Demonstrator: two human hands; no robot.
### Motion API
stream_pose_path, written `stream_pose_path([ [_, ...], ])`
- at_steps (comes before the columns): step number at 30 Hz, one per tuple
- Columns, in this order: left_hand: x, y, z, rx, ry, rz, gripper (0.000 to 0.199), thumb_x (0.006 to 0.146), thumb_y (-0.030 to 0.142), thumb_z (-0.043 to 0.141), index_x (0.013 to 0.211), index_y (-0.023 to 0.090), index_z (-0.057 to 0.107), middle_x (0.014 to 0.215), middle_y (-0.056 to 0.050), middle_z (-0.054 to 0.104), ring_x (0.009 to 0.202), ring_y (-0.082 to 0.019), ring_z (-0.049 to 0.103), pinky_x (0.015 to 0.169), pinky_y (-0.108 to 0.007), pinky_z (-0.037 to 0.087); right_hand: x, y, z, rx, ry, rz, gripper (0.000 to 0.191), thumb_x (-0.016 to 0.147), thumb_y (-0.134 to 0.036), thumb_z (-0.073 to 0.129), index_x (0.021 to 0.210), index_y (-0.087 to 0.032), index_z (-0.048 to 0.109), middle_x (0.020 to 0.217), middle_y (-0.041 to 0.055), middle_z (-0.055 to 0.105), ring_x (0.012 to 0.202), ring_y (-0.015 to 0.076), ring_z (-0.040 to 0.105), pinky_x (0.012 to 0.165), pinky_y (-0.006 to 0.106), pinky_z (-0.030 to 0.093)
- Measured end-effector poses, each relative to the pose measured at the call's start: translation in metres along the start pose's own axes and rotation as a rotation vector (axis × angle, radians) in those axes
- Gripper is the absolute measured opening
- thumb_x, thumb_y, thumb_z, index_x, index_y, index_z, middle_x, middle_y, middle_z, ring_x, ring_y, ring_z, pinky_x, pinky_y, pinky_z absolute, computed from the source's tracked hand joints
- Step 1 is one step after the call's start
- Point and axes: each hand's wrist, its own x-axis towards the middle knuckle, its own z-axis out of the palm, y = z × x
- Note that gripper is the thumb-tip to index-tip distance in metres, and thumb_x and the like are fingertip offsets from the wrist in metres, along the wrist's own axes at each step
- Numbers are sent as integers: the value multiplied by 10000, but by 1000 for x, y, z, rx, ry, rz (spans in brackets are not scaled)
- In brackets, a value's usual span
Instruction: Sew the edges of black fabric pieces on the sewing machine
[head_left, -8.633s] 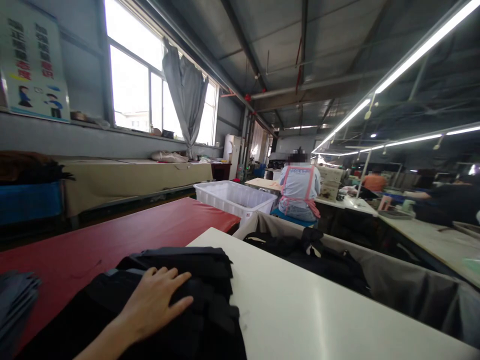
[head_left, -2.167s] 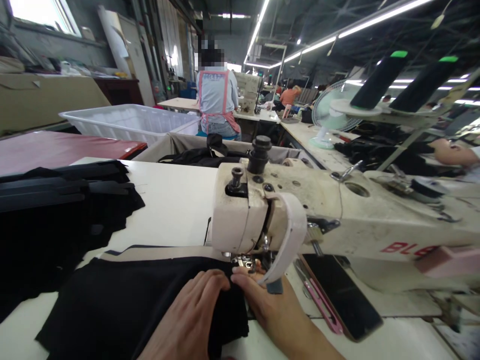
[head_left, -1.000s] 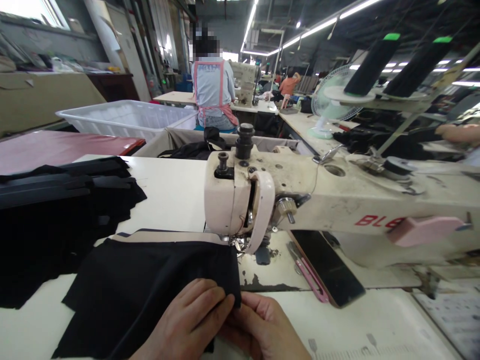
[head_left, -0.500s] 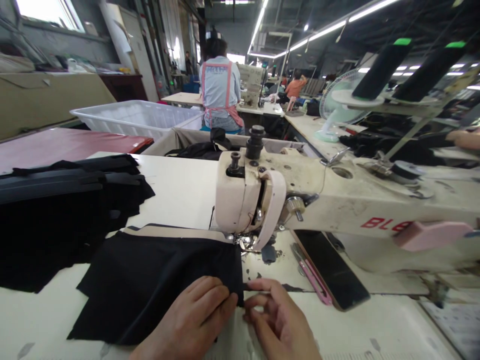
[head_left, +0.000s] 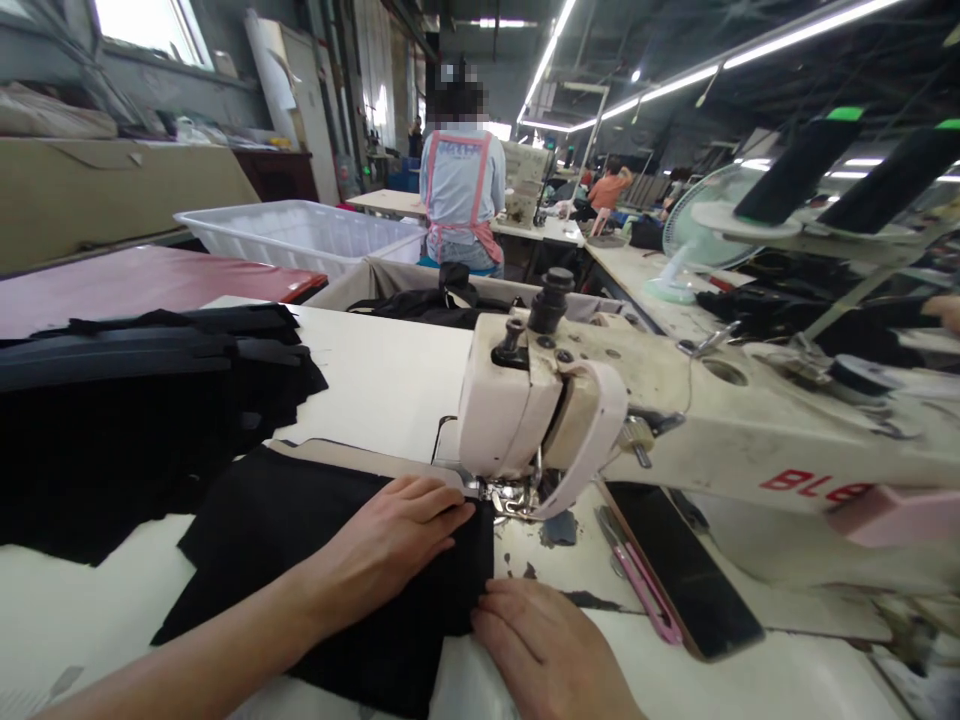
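A black fabric piece (head_left: 255, 530) with a beige strip (head_left: 337, 457) along its far edge lies on the sewing machine table. Its far right corner reaches the presser foot (head_left: 511, 497) of the cream sewing machine (head_left: 502, 400). My left hand (head_left: 405, 530) rests on the fabric just left of the foot, fingers laid out flat and holding nothing. At the near right edge of the piece, my right hand (head_left: 536, 635) has its fingers closed together on the cloth. The thumb of that hand is hidden.
A pile of black cut pieces (head_left: 135, 430) lies to the left. Pink-handled thread snips (head_left: 649, 590) and a phone (head_left: 682, 575) sit right of the needle area. Beyond stand a cloth-lined bin (head_left: 341, 290) and a white plastic crate (head_left: 300, 235). A co-worker (head_left: 463, 190) sits ahead.
My left hand has moved away from me, from the fabric's near right corner to beside the presser foot. My right hand has closed on the edge. The view has shifted slightly left.
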Motion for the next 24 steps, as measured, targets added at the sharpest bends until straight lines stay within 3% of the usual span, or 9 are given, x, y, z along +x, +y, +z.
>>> stream_pose_path([
  [8,16,-25,7,60,60,-6,306,951,138,488,1236,179,591,1184,-73,625,1083,-258,553,915,-404,440,5,13,7,-44,-44,-4,358,957,-60,340,1081,-36,675,1056,154,719,982,254,681,820,362,616],
  [12,25,-35,4,51,72,-45,262,965,173,485,1183,202,626,1195,-68,612,1097,-246,546,955,-394,428,7,12,9,-106,-87,55,365,900,-20,385,1152,-15,647,1118,178,691,1042,310,643,846,477,600],
  [18,32,-51,12,71,139,-139,234,960,209,517,1147,230,657,1229,-58,579,1118,-236,521,985,-385,409,11,7,7,-64,-138,228,423,882,-68,412,1272,-32,570,1238,178,614,1129,346,551,962,629,474],
  [21,35,-58,17,104,155,-199,266,980,218,478,1198,238,630,1255,-59,557,1114,-244,510,965,-396,419,11,6,7,-40,-190,274,462,863,-62,427,1313,-50,527,1269,166,572,1175,327,497,1043,638,383],
  [24,39,-61,16,152,146,-257,301,996,210,432,1247,230,595,1248,-71,554,1106,-258,507,932,-409,437,12,7,8,-6,-188,282,468,861,-57,428,1322,-41,505,1279,168,553,1182,318,477,1056,627,371],
])
